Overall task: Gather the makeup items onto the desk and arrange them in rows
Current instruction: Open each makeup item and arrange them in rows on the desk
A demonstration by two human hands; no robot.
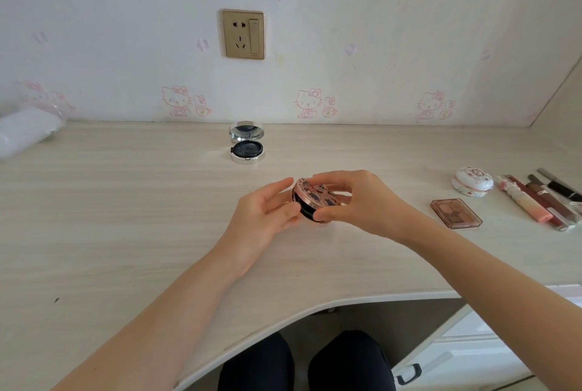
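Centrally, over the pale wood desk (126, 201), a round compact (316, 201) with a rose-gold patterned lid and a black base, lid closed and tilted toward the camera; unclear whether resting on the surface or lifted just off it. Gripped by the right hand (356, 201), with fingers curled over the far rim and thumb pressed against the near edge. Steadied from the opposite side by the left hand (267, 211), fingers nearly straight and loosely spread, tips touching the side of the case. Farther back, near the wall, an open silver compact (247, 146) standing on the desk with its mirror lid upright. Off to the right, well apart from both hands, a white floral pot (472, 182), and beside it several slim tubes (535, 201) lying side by side. Nearer the front, a flat brown eyeshadow palette (455, 213). At far left against the wall, a blurred white roll (25, 132). Up on the wall, a gold socket plate (243, 34).
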